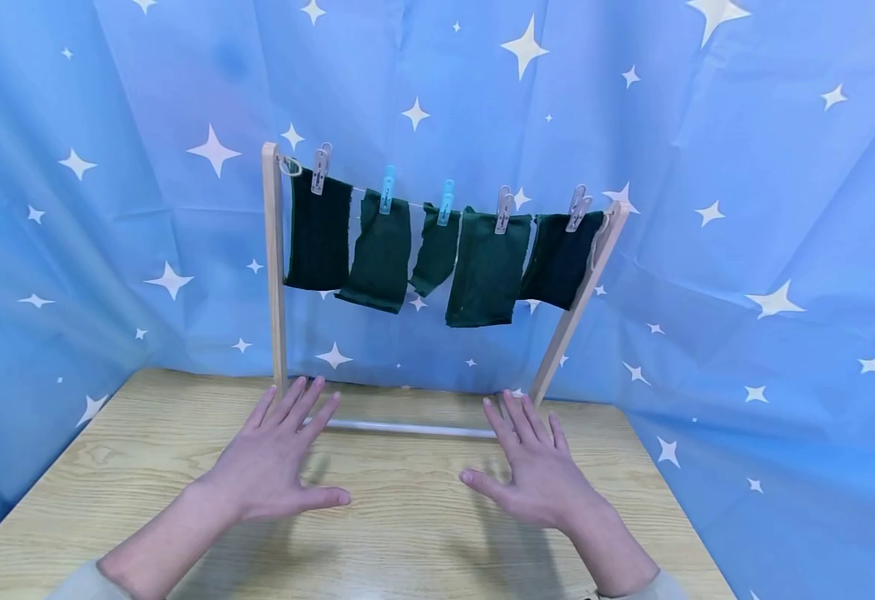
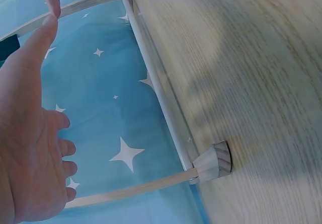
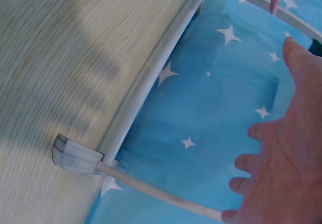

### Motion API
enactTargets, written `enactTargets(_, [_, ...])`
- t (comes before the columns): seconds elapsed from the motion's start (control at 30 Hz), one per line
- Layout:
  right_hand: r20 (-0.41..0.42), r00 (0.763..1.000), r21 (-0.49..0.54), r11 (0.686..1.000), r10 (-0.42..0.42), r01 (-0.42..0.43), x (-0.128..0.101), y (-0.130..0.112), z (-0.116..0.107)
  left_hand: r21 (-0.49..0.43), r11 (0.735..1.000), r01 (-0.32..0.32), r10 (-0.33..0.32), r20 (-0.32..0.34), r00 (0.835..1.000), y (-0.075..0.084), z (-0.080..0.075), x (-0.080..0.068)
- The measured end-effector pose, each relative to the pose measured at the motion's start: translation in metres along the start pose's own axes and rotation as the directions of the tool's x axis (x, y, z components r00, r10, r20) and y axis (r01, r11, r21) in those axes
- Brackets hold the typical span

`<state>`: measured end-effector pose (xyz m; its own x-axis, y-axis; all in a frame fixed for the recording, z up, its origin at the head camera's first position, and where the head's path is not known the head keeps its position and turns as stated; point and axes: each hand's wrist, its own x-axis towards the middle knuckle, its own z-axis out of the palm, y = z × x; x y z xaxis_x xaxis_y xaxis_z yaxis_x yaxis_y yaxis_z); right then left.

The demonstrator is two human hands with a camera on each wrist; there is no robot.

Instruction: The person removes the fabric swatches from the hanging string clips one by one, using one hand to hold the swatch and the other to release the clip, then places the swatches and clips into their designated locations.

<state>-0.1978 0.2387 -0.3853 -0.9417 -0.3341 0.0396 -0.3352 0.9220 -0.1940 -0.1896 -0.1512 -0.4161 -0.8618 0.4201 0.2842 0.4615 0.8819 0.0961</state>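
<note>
Five dark green cloths already pegged on small wooden drying rack; left hand and right hand hovering over table, fingers spread, holding nothing.

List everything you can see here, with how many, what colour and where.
cloths: five, dark green, hanging in a row on the line
clothespins: five, three pale and two light blue, one clipped on each cloth
drying rack: one, light wood posts with a white bottom bar, at the far edge of the table
table: one, light wood grain, under the rack and hands
backdrop: one, blue with white stars, behind and at both sides
left hand: open, fingers spread, in front of the left post
right hand: open, fingers spread, in front of the right post
</note>
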Motion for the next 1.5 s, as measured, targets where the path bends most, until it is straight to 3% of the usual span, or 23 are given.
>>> enactTargets(0.37, [-0.085, 0.996, -0.017, 0.999, -0.039, 0.037, 0.003, 0.000, -0.010, -0.037, 0.999, 0.018, -0.018, 0.003, 1.000, -0.002, -0.010, 0.007])
enactTargets(0.57, [-0.148, 0.988, 0.014, 0.999, -0.042, 0.045, 0.008, -0.006, -0.026, -0.056, 0.998, -0.015, 0.009, -0.097, 0.995, -0.006, -0.024, 0.014])
enactTargets(0.7, [-0.199, 0.978, 0.070, 0.995, -0.058, 0.073, 0.012, -0.011, -0.041, -0.106, 0.994, -0.017, -0.004, -0.192, 0.981, -0.008, -0.037, 0.021])
enactTargets(0.83, [-0.251, 0.965, 0.128, 0.986, -0.075, 0.110, 0.018, -0.016, -0.056, -0.229, 0.973, -0.018, -0.057, -0.316, 0.947, -0.010, -0.053, 0.028])
enactTargets(1.07, [-0.291, 0.952, 0.220, 0.962, -0.097, 0.165, 0.032, -0.027, -0.076, -0.456, 0.885, -0.095, -0.163, -0.494, 0.854, -0.018, -0.080, 0.052])
enactTargets(1.33, [-0.303, 0.945, 0.203, 0.960, -0.125, 0.192, 0.047, -0.044, -0.092, -0.599, 0.796, -0.083, -0.307, -0.519, 0.798, -0.021, -0.113, 0.079])
enactTargets(1.5, [-0.303, 0.943, 0.194, 0.961, -0.135, 0.200, 0.053, -0.054, -0.100, -0.618, 0.783, -0.072, -0.357, -0.541, 0.762, -0.021, -0.127, 0.092])
